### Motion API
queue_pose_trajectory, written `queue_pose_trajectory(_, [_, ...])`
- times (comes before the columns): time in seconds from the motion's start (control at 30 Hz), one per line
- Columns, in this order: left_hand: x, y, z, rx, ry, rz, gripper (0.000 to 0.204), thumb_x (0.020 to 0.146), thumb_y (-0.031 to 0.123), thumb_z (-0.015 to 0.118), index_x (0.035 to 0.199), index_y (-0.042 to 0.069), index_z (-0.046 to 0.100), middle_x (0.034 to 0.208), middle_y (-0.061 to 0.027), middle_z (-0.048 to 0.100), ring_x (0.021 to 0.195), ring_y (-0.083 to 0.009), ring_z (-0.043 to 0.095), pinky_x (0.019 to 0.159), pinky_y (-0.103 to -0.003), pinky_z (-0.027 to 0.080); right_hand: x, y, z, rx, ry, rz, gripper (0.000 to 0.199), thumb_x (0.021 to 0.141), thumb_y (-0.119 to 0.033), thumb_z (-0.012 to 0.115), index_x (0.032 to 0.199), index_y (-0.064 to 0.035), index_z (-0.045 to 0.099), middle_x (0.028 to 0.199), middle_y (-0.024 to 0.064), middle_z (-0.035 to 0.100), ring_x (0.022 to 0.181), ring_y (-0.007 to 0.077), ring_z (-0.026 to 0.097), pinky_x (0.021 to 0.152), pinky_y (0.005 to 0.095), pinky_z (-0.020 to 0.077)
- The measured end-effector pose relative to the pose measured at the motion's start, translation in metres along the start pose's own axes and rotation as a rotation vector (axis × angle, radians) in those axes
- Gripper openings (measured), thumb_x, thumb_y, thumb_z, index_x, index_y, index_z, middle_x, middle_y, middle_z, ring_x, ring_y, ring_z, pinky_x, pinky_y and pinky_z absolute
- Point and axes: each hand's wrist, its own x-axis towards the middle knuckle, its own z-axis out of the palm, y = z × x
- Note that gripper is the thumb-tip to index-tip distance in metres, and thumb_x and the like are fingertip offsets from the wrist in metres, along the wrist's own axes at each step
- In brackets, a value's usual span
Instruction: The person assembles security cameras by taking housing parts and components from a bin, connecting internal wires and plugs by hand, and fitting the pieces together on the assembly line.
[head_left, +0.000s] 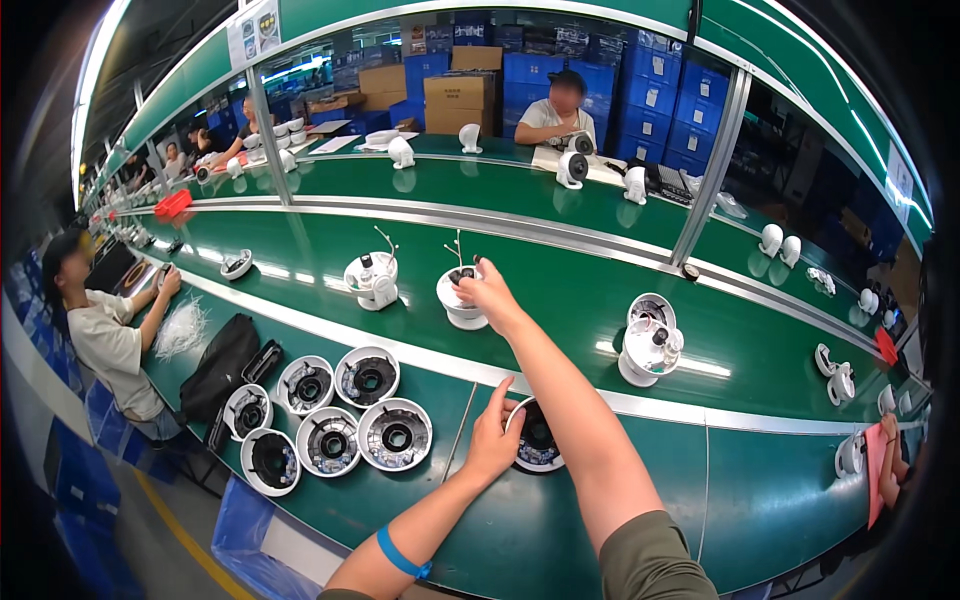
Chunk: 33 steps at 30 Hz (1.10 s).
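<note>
My right hand reaches far over the green conveyor belt, its fingers closed at the top of a white camera unit with a dark part inside and thin antenna wires standing up. Exactly which part the fingertips pinch is partly hidden. Nearer to me, my left hand grips the left rim of a round white housing with a black inside. My right forearm covers part of that housing. Left of it, several similar round housings lie on the green bench, their black insides and circuit boards facing up.
White camera units stand on the belt, one to the left and another to the right. A black bag and white cable ties lie at the left. A metal rail edges the belt. Co-workers sit left, right and across.
</note>
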Motion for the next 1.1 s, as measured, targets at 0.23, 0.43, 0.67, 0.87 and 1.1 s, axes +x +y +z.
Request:
queue_pose_trajectory(0.23, [-0.002,0.019,-0.021,0.305,-0.183,0.066,0.029,0.101,0.019,0.065,0.119,-0.003,0.069,0.102,-0.0098,0.073,0.092,-0.0129,0.065,0.085,-0.031,0.053,-0.068,-0.013,-0.028,-0.501,0.241,-0.339,0.037,0.081,-0.001,0.063,0.118,0.0004,0.063,0.102,0.0154,0.073,0.092,0.0288,0.074,0.079,0.0394,0.0580])
queue_pose_trajectory(0.43, [-0.016,0.026,-0.018,-0.103,-0.370,-0.251,0.029,0.101,0.026,0.068,0.114,0.000,0.072,0.102,-0.0041,0.074,0.092,-0.0094,0.065,0.083,-0.028,0.053,-0.220,-0.080,-0.113,-0.874,0.025,-0.358,0.031,0.079,0.002,0.057,0.108,0.0019,0.067,0.091,0.0140,0.074,0.069,0.0207,0.070,0.067,0.0342,0.0567])
queue_pose_trajectory(0.67, [-0.045,0.027,0.080,-0.638,-0.013,-0.355,0.045,0.105,0.036,0.059,0.130,-0.001,0.063,0.122,-0.0094,0.071,0.110,-0.0177,0.068,0.097,-0.033,0.054,-0.351,-0.126,-0.244,-1.056,-0.141,-0.162,0.038,0.073,0.004,0.057,0.109,0.0029,0.070,0.089,0.0194,0.074,0.078,0.0319,0.071,0.074,0.0398,0.0556])
queue_pose_trajectory(0.87, [-0.060,0.055,0.159,-0.849,0.081,-0.574,0.048,0.110,0.045,0.041,0.142,0.010,0.051,0.139,-0.0108,0.059,0.127,-0.0258,0.059,0.107,-0.050,0.048,-0.399,-0.149,-0.266,-0.703,-0.179,0.160,0.056,0.078,0.012,0.048,0.133,0.0067,0.059,0.113,0.0191,0.073,0.084,0.0263,0.075,0.074,0.0376,0.0584])
queue_pose_trajectory(1.1, [-0.066,0.047,0.185,-0.963,-0.176,-0.508,0.057,0.107,0.054,0.046,0.143,0.010,0.048,0.138,-0.0081,0.059,0.128,-0.0232,0.058,0.107,-0.048,0.049,-0.382,-0.113,-0.311,-0.834,-0.401,-0.122,0.038,0.082,0.009,0.056,0.118,0.0052,0.067,0.108,0.0135,0.074,0.095,0.0236,0.072,0.081,0.0332,0.0573])
